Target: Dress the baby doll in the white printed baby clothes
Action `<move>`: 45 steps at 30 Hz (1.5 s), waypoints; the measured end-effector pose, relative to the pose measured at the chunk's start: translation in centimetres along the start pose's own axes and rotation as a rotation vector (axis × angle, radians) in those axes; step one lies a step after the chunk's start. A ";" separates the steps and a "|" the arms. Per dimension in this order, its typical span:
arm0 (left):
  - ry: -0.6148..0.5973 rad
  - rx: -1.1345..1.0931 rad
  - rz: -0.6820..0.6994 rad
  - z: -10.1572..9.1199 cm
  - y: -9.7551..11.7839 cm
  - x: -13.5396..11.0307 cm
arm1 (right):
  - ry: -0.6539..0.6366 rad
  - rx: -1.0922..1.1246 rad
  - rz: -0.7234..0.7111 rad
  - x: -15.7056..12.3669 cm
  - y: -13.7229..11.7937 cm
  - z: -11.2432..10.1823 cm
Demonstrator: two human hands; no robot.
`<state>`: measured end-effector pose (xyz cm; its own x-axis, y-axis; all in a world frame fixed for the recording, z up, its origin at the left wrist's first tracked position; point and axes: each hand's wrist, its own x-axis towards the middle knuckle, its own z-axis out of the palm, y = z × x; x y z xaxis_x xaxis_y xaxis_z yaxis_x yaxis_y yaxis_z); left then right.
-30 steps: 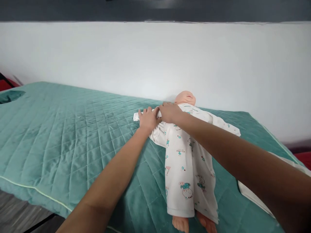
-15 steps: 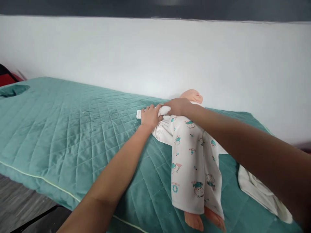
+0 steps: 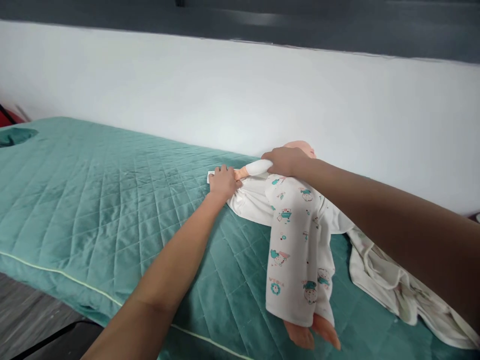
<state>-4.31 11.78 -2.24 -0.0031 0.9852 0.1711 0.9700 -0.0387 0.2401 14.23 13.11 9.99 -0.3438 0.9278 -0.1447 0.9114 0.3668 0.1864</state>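
Observation:
A baby doll (image 3: 300, 146) lies on its back with its head by the wall, dressed in a white top (image 3: 253, 200) and white printed trousers (image 3: 292, 240). Its bare feet (image 3: 300, 335) stick out below the cuffs. My left hand (image 3: 224, 182) is closed around the lower end of the doll's arm (image 3: 241, 173), over a flat white sleeve end (image 3: 210, 176). Higher up, my right hand (image 3: 283, 161) grips the bunched white sleeve (image 3: 258, 167) near the shoulder. My right hand and forearm hide part of the doll's head and chest.
A green quilted bed cover (image 3: 112, 200) spreads under the doll, with a hole (image 3: 17, 136) at its far left. Crumpled white cloth (image 3: 393, 285) lies to the doll's right. A white wall (image 3: 187, 90) runs behind the bed. The bed's piped front edge is near me.
My hands have moved apart, the left one slightly left and the right one toward the shoulder. The doll's bare forearm now shows between them. The view has shifted, revealing more white cloth.

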 end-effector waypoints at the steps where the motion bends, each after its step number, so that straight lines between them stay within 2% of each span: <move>1: -0.001 0.003 0.005 0.1 -0.1 0.1 | 0.002 0.016 0.009 -0.1 0.1 -0.1; 4: 0.037 -0.030 0.006 0.4 -0.5 0.4 | 0.014 0.032 0.020 -0.3 0.2 -0.2; 9: 0.093 -0.245 -0.109 1.1 -1.4 1.1 | -0.008 0.094 -0.030 0.2 -0.6 0.4; 12: 0.134 -0.289 -0.124 1.0 -1.7 1.3 | -0.017 0.123 -0.034 1.0 -1.3 1.0; 14: 0.195 -0.248 -0.091 0.7 -1.5 1.0 | -0.015 0.123 -0.045 1.6 -1.8 1.5; 16: 0.243 -0.146 0.026 0.5 -1.2 0.6 | -0.011 0.111 -0.055 2.0 -2.5 2.2; 18: 0.234 -0.020 0.135 0.4 -0.8 0.3 | -0.011 0.093 -0.061 2.4 -3.0 2.8; 21: 0.144 0.079 0.104 0.6 -0.5 0.0 | -0.023 0.162 -0.133 2.7 -2.7 3.3; 24: 0.131 0.113 0.058 1.0 -0.6 0.1 | 0.028 0.399 -0.186 2.2 -0.5 3.5; 27: 0.155 0.107 0.051 1.2 -0.6 0.2 | 0.190 0.640 -0.121 0.0 2.9 4.3; 29: 0.146 0.092 0.040 1.2 -0.6 0.2 | 0.334 0.777 -0.043 -2.1 5.1 5.9; 31: 0.142 0.082 0.035 1.3 -0.6 0.2 | 0.487 0.841 0.125 -4.4 7.0 8.4; 32: 0.146 0.077 0.036 1.3 -0.7 0.2 | 0.535 0.807 0.226 -5.3 7.7 9.8; 33: 0.151 0.072 0.038 1.3 -0.6 0.2 | 0.559 0.726 0.311 -6.2 8.3 11.3; 35: 0.157 0.066 0.046 1.2 -0.6 0.1 | 0.592 0.659 0.374 -7.4 8.8 13.8; 37: 0.153 0.064 0.059 1.1 -0.6 0.1 | 0.615 0.603 0.416 -7.9 8.8 15.2; 41: 0.162 0.026 0.086 1.1 -0.8 -0.3 | 0.594 0.514 0.459 -7.8 8.9 15.3; 45: 0.300 -0.155 0.126 1.3 -1.2 -1.5 | 0.605 0.461 0.570 -7.6 9.7 15.1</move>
<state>-5.18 10.52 -4.03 0.0209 0.8791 0.4761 0.9188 -0.2047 0.3376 29.09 8.54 -1.74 0.2391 0.8839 0.4020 0.9332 -0.0948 -0.3467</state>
